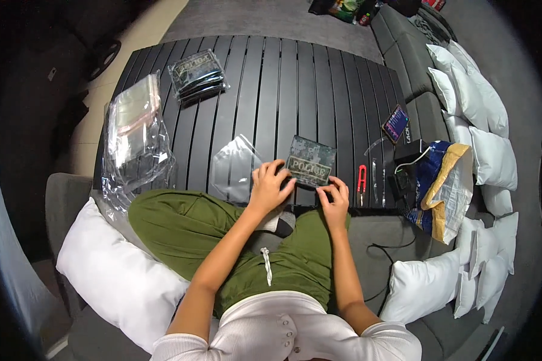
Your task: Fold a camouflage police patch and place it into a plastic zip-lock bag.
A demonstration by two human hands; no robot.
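Observation:
A square camouflage-patterned piece (312, 153) with a lettered band lies flat on the dark slatted table; whether it is a wallet or folded cloth I cannot tell. My left hand (270, 189) is open beside its lower left corner, fingers spread and fingertips close to its edge. At the lower right corner is my right hand (336, 201), its thumb and fingers apart and the tips by the edge. An unfilled clear plastic bag (233, 165) lies flat just left of my left hand.
A stack of bagged camouflage pieces (199, 75) sits at the back left, near a pile of clear bags (132, 129). On the right are red-handled thread snips (362, 180), clear strips (375, 180), a phone (395, 124), a black box (408, 152) with a cable and a blue-yellow sack (442, 189).

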